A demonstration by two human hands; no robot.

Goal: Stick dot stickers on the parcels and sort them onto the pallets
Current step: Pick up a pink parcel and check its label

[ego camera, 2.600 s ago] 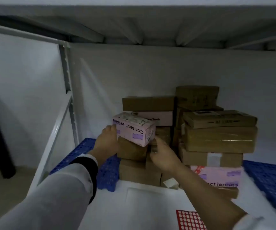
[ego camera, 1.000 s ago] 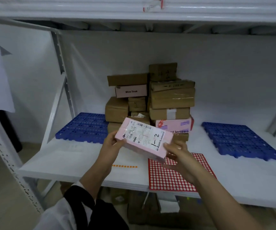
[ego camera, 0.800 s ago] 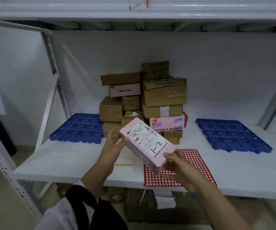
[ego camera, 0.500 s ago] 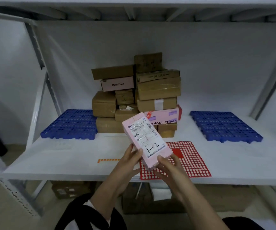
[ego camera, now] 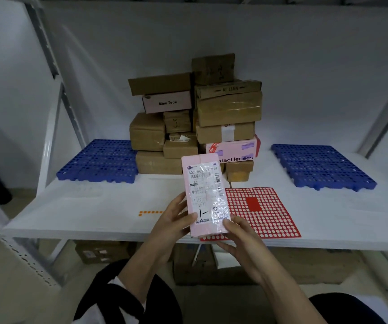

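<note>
Head view: you're holding the pink parcel (ego camera: 203,190) label-up over the near edge of the shelf (ego camera: 83,206), overlapping the left side of the red sticker sheet (ego camera: 265,213). Left hand (ego camera: 174,220) is gripping its left edge, right hand (ego camera: 237,237) is pinching its near right corner. Parcel stack (ego camera: 228,108) is sitting far centre, between left blue pallet (ego camera: 99,162) and right blue pallet (ego camera: 321,167)

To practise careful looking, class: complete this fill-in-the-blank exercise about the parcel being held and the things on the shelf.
1. The left hand and right hand hold one parcel coloured ____.
2. The large dot sticker sheet on the shelf is ____.
3. The left pallet and right pallet are both ____.
Missing words: pink, red, blue.
</note>
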